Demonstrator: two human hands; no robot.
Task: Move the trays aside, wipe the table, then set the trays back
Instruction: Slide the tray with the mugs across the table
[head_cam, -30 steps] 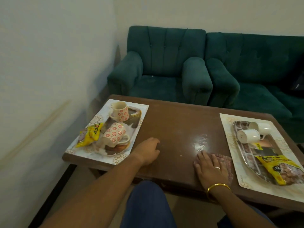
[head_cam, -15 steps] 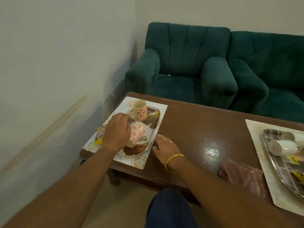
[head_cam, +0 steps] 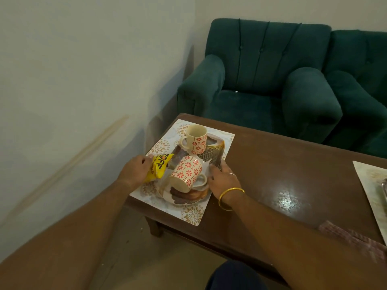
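At the left end of the brown table [head_cam: 282, 160], an oval patterned tray [head_cam: 213, 152] sits on a floral placemat [head_cam: 191, 214]. It carries an upright floral mug [head_cam: 195, 141], a second floral mug [head_cam: 186, 174] lying on its side, and a yellow snack packet [head_cam: 159, 167]. My left hand [head_cam: 135, 171] grips the tray's left edge at the packet. My right hand [head_cam: 224, 178] grips the tray's right edge. A checked cloth [head_cam: 351, 239] lies on the table at the lower right. Whether the tray is off the mat I cannot tell.
A second placemat [head_cam: 372, 185] with the edge of another tray [head_cam: 385, 186] shows at the right border. Green armchairs [head_cam: 261, 84] stand behind the table. A pale wall [head_cam: 83, 80] runs close along the table's left end. My knee [head_cam: 234, 277] is at the bottom.
My right hand left the cloth and went to the left tray's right edge. My left hand moved from the table to the tray's left edge. The view swung left.
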